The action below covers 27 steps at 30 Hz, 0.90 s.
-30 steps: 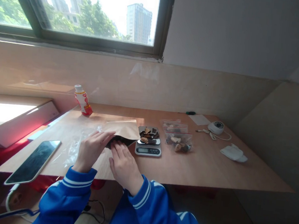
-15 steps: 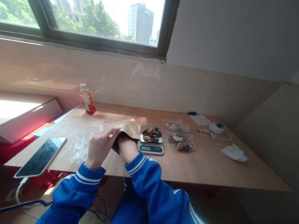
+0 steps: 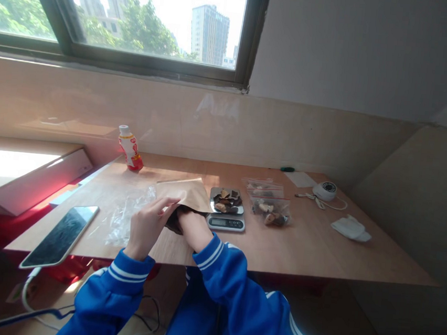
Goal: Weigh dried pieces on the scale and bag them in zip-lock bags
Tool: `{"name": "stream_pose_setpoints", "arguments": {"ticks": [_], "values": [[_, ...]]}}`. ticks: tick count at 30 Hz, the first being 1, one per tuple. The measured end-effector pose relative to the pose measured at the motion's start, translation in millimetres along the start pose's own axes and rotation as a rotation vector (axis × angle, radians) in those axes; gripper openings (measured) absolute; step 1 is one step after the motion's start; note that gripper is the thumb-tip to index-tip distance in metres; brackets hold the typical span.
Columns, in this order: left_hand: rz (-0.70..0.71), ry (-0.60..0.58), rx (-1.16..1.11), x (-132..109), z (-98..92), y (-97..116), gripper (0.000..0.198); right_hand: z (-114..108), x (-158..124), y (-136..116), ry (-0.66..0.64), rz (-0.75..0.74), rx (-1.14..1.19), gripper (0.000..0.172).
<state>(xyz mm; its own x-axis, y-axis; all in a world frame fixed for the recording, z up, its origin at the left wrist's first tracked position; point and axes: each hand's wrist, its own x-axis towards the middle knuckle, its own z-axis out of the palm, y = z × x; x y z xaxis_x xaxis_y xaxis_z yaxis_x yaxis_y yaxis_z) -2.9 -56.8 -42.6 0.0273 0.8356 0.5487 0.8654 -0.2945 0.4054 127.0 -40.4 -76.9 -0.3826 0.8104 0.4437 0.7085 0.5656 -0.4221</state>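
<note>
A brown paper pouch (image 3: 189,191) lies on the wooden table (image 3: 298,248) with its mouth towards me. My left hand (image 3: 147,226) pinches the upper edge of that mouth and holds it up. My right hand (image 3: 187,217) is pushed inside the pouch; only the wrist shows and the fingers are hidden. Just right of the pouch stands a small digital scale (image 3: 226,210) with dark and pale dried pieces on its pan. Two clear zip bags (image 3: 268,202) with similar pieces lie right of the scale.
Crumpled clear plastic (image 3: 127,213) lies left of the pouch. A phone (image 3: 60,235) on a cable overhangs the table's front left edge. A small drink bottle (image 3: 130,148) stands at the back left. At the right are a round white device (image 3: 324,190) and a folded white cloth (image 3: 350,228).
A second ago my right hand lay flat at the pouch's mouth; it has since slid inside up to the wrist. My left hand has kept its hold on the pouch's edge.
</note>
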Motion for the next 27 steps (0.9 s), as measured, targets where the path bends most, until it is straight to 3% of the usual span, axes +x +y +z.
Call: {"name": "stream_pose_setpoints", "arguments": {"ticks": [6, 8, 11, 14, 18, 21, 24, 27], "values": [[0.031, -0.004, 0.01, 2.8, -2.1, -2.4, 0.027, -27.1, -14.3, -10.4, -0.127, -0.087, -0.279, 0.015], [0.044, 0.002, 0.019, 3.8, -0.8, -2.9, 0.027, -32.3, -17.0, -11.3, -0.074, -0.113, -0.351, 0.019], [0.069, 0.034, 0.056, 4.9, 1.9, -6.8, 0.028, -43.1, -28.2, -8.5, 0.077, -0.088, -0.216, 0.023], [0.107, 0.055, 0.113, 4.3, 5.7, -17.6, 0.028, -57.3, -50.6, 3.6, 0.224, 0.055, 0.143, 0.026], [0.126, -0.003, 0.202, -0.5, 14.5, -40.0, 0.026, -71.8, -84.0, 38.7, 0.32, 0.387, 0.569, 0.033], [0.063, -0.108, 0.244, -5.8, 25.4, -54.5, 0.027, -77.9, -101.5, 69.7, 0.375, 0.577, 0.635, 0.041], [0.032, -0.208, 0.203, -12.2, 39.9, -61.6, 0.026, -81.7, -113.6, 94.0, 0.435, 0.678, 0.646, 0.05], [0.1, -0.176, 0.091, -20.5, 53.9, -56.4, 0.028, -83.9, -123.7, 109.9, 0.468, 0.749, 0.657, 0.056]]}}
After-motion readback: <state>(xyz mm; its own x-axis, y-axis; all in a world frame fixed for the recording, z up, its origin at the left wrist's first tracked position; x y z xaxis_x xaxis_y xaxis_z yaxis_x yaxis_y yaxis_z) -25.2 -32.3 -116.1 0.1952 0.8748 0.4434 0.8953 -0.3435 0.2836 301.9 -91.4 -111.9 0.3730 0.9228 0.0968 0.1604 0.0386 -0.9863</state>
